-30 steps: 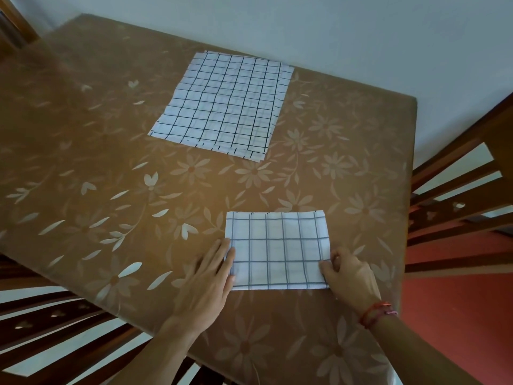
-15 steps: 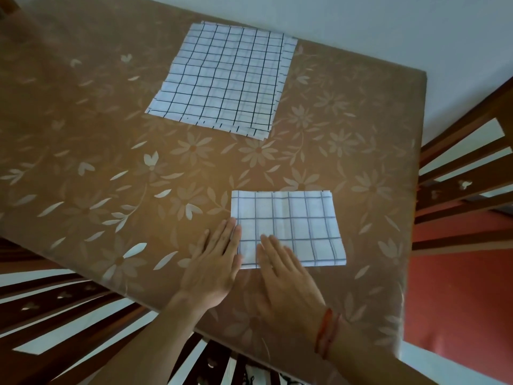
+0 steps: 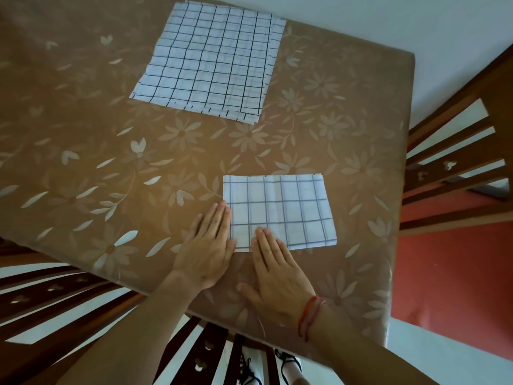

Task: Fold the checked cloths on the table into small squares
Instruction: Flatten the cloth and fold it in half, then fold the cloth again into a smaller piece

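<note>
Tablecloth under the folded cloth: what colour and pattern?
The tablecloth is brown with pale flowers and leaves; head view shows it best.

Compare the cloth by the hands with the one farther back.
The near cloth is smaller and folded; the far cloth is larger. The near cloth's lines look faint grey; the far cloth's are bold black. The left hand and right hand, both flat, touch the near cloth; the far cloth is untouched. Both are white, checked and flat on the table.

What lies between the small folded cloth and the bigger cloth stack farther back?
Only bare flowered tablecloth separates the folded cloth and the stack, as the head view shows.
</note>
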A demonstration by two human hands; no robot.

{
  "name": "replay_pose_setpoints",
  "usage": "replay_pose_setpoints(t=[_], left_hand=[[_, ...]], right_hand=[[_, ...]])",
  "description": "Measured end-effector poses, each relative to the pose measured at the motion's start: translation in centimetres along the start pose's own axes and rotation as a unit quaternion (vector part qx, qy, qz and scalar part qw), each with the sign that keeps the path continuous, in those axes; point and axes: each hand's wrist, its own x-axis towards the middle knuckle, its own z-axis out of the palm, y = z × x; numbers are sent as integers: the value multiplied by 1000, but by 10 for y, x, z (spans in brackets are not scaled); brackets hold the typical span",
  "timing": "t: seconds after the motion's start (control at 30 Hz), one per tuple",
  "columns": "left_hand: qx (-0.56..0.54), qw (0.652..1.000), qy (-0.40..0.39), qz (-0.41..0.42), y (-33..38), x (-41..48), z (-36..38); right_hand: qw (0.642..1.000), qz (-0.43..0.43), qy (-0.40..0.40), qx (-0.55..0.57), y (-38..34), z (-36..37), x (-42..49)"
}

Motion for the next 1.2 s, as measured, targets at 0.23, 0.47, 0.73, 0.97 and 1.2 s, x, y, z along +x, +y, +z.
replay_pose_setpoints(t=[0.23,0.47,0.73,0.97,1.2], left_hand=[[-5,1000,-7,-9,0,0,0],[-1,1000,-25,-16,3,2,-9],[-8,999,-40,-16,3,4,-12],[-48,997,-55,-24,4,5,-12],[-55,997,-51,-27,6,4,-14]], right_hand=[[993,115,-13,-37,77,-6,-51],[990,144,-8,1,83,-10,-58],[958,201,92,183,86,-43,-33],[794,385,138,450,108,-84,16],[754,439,104,479,127,-90,36]])
